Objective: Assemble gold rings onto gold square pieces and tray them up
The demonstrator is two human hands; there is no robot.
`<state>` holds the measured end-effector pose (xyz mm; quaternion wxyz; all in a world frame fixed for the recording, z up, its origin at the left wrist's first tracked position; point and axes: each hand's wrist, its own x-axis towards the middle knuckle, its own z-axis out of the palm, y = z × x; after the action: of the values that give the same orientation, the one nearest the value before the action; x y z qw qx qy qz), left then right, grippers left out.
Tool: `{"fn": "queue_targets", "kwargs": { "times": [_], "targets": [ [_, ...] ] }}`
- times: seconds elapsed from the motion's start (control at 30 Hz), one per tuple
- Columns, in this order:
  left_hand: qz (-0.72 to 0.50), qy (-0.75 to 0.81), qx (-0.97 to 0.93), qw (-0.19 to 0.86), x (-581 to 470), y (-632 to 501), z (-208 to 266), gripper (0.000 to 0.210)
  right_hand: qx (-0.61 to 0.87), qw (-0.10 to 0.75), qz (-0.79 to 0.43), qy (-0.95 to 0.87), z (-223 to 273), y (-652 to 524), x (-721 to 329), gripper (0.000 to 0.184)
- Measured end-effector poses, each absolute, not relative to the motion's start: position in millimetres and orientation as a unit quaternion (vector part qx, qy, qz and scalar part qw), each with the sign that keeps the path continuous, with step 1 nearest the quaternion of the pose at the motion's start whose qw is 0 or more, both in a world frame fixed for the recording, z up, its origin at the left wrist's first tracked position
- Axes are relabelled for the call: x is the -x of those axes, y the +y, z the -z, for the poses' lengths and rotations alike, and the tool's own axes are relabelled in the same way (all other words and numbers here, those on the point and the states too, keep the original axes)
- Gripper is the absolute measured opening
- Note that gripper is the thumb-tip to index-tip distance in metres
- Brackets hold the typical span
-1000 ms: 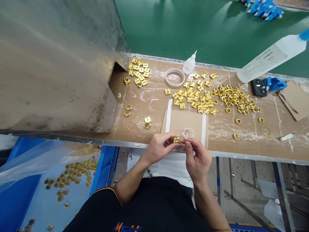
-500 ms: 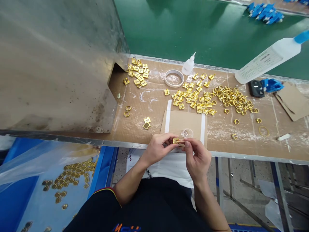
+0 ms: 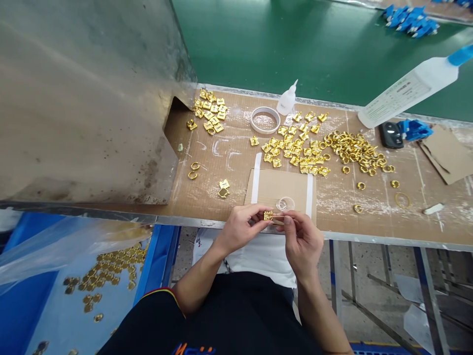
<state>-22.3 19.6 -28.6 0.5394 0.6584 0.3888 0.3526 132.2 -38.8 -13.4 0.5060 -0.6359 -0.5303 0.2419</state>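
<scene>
Between the thumb and fingers of my left hand [image 3: 244, 228] is a small square gold metal piece [image 3: 268, 216]. My right hand [image 3: 303, 240] pinches a thin stick [image 3: 279, 217], whose tip points left and meets the gold piece or lies right at it. Both hands are closed, above the front edge of a cardboard pad [image 3: 283, 182] with white tape strips. Just beyond the fingers lies a small clear round dish [image 3: 289, 202]. What exactly the tip touches is too small to make out.
Loose gold pieces [image 3: 291, 143] and a heap of gold rings [image 3: 358, 153] lie on the cardboard-covered bench. Behind them stand a small squeeze bottle [image 3: 287, 101], a tape roll [image 3: 265, 120] and a large tilted bottle [image 3: 410, 91]. A metal housing [image 3: 92, 108] fills the left.
Both hands keep their grip on the gold piece and the stick, with barely any movement. The camera view has shifted slightly.
</scene>
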Motion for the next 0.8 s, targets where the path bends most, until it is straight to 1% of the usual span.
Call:
{"fn": "queue_targets", "kwargs": {
  "times": [0.17, 0.23, 0.4, 0.5, 0.63, 0.8],
  "targets": [
    [-0.355, 0.387, -0.661, 0.536, 22, 19, 27, 0.022, 0.636, 0.502, -0.242, -0.534, 13, -41, -133, 0.011],
    [-0.354, 0.391, -0.661, 0.534, 22, 19, 28, 0.022, 0.638, 0.502, -0.225, -0.539, 12, -41, -138, 0.012],
    [-0.359, 0.398, -0.668, 0.516, 22, 19, 29, 0.019, 0.652, 0.513, -0.114, -0.547, 10, -33, -159, 0.012],
    [-0.355, 0.397, -0.671, 0.516, 22, 20, 28, 0.017, 0.636, 0.487, -0.071, -0.594, 12, -20, -165, 0.013],
    [-0.356, 0.388, -0.675, 0.517, 23, 20, 28, 0.017, 0.609, 0.454, -0.064, -0.647, 19, -10, -165, 0.018],
    [-0.355, 0.387, -0.674, 0.520, 22, 20, 28, 0.016, 0.623, 0.411, -0.056, -0.664, 16, -13, -169, 0.022]
  ]
}}
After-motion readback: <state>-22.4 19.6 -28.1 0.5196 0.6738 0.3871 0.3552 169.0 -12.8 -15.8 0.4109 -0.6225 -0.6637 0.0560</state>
